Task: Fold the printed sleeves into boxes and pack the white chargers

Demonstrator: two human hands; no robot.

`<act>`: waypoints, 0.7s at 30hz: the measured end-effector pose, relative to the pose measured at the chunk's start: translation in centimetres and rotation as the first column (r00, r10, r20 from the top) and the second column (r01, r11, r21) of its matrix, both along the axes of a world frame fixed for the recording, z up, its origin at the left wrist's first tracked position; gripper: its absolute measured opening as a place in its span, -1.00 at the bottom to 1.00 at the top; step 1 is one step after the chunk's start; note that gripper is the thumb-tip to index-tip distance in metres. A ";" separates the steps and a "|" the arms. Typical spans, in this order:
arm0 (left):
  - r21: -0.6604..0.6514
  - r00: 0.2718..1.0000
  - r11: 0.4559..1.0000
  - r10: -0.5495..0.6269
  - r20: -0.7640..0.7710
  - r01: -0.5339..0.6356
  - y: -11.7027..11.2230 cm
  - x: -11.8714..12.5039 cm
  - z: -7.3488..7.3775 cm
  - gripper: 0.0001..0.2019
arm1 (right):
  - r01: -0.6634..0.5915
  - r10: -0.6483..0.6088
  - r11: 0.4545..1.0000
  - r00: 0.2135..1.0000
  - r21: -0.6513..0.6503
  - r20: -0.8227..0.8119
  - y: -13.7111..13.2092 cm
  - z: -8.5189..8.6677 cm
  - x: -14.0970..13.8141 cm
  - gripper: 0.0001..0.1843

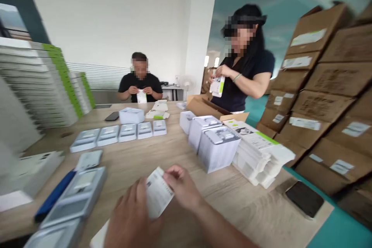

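Note:
Near the front of the table I hold a small white carton (pixel 158 193) with fine print and small symbols along its edge. My left hand (pixel 130 213) is closed over its left side, the fingers bent across it. At the upper right corner, the thumb and fingers of my right hand (pixel 181 186) pinch the carton. Part of a white piece (pixel 99 236) shows beneath my left wrist; the rest is hidden. To the left lie light grey trays (pixel 77 190) with white items in them, beside a blue object (pixel 55 197).
Grey trays (pixel 107 135) line the table's middle. Stacked trays (pixel 219 151) and flattened white-green cartons (pixel 258 147) stand right, near a phone (pixel 304 198). Tall white-green box stacks (pixel 35 85) rise left. Two co-workers handle cartons opposite; brown boxes (pixel 328 85) are piled right.

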State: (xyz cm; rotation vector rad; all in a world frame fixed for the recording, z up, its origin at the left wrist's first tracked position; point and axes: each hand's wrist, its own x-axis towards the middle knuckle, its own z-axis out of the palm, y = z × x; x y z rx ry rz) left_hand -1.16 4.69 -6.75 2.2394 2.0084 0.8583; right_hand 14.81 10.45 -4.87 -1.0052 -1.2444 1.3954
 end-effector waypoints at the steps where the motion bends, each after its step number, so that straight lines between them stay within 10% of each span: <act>1: -0.008 0.998 1.000 -0.013 -0.054 0.013 -0.2 0.5 0.6 -0.30 | -0.003 0.003 1.000 1.000 0.012 -0.002 0.0 0.1 0.2 -0.54; 16: 0.078 0.995 0.995 0.071 -0.071 -0.065 -0.2 0.3 1.8 -0.21 | -0.335 0.324 0.919 0.942 0.208 0.085 -1.4 0.8 1.8 -0.58; 21: 0.096 0.997 0.994 0.064 -0.035 -0.060 -0.2 -0.3 2.3 -0.24 | -0.318 0.187 0.822 0.935 0.473 0.303 -3.0 0.5 0.4 -0.53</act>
